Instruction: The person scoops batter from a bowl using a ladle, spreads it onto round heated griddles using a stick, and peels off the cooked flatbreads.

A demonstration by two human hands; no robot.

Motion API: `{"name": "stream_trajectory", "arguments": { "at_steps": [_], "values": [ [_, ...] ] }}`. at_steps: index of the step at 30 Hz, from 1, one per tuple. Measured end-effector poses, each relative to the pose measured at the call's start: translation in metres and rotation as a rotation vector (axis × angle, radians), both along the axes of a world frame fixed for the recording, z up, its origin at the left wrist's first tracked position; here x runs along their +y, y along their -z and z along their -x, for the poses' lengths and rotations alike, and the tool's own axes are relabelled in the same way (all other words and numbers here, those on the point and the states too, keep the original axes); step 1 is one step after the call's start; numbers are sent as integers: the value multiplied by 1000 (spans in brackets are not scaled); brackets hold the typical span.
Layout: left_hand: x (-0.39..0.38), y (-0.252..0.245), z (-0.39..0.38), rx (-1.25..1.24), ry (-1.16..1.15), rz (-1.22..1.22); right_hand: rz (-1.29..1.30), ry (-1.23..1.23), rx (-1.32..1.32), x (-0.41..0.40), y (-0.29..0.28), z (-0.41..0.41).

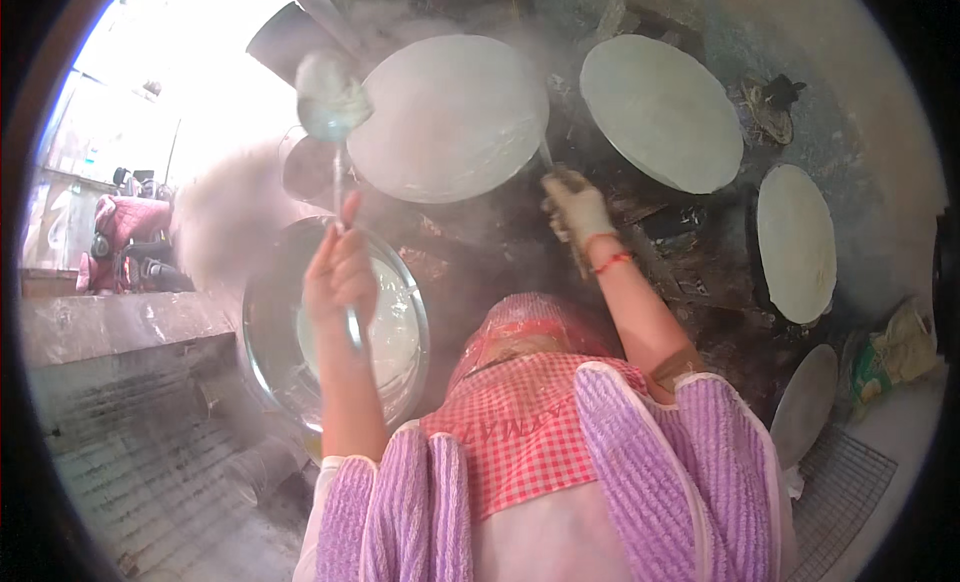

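My left hand (343, 270) is closed round the handle of a metal ladle (328, 120), raised and coated with white batter. Below that hand stands a large steel basin (251, 357) with white liquid batter (394, 312) in it. At the upper middle lies a big round white sheet (450, 116) with steam around it. My right hand (577, 199), in a pale, stained glove, grips a thin tool (546, 150) at the sheet's right edge; the tool's far end is hard to make out.
More round white discs (664, 113) (796, 244) stand to the right, with a greyer one (805, 405) below. A wire rack (844, 484) lies at lower right. At left are a ledge (120, 327), a slatted surface (150, 432) and a metal container (259, 469). Steam blurs the upper left.
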State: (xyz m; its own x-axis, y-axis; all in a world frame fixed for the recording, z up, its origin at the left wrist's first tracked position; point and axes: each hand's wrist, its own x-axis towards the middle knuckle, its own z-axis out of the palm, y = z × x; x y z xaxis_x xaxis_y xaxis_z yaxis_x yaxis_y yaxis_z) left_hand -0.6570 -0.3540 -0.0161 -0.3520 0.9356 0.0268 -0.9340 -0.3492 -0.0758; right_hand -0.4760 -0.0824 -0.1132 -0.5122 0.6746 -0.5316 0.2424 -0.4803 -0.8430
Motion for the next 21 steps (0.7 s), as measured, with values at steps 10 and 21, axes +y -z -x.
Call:
{"name": "stream_trajectory", "arguments": {
  "at_steps": [10,21],
  "values": [
    [-110,-47,53,250,-23,745,-42,-241,-209,-68,8,-41],
    [110,-51,-184,686,830,535,-92,370,-132,-128,8,-354]
  ]
}}
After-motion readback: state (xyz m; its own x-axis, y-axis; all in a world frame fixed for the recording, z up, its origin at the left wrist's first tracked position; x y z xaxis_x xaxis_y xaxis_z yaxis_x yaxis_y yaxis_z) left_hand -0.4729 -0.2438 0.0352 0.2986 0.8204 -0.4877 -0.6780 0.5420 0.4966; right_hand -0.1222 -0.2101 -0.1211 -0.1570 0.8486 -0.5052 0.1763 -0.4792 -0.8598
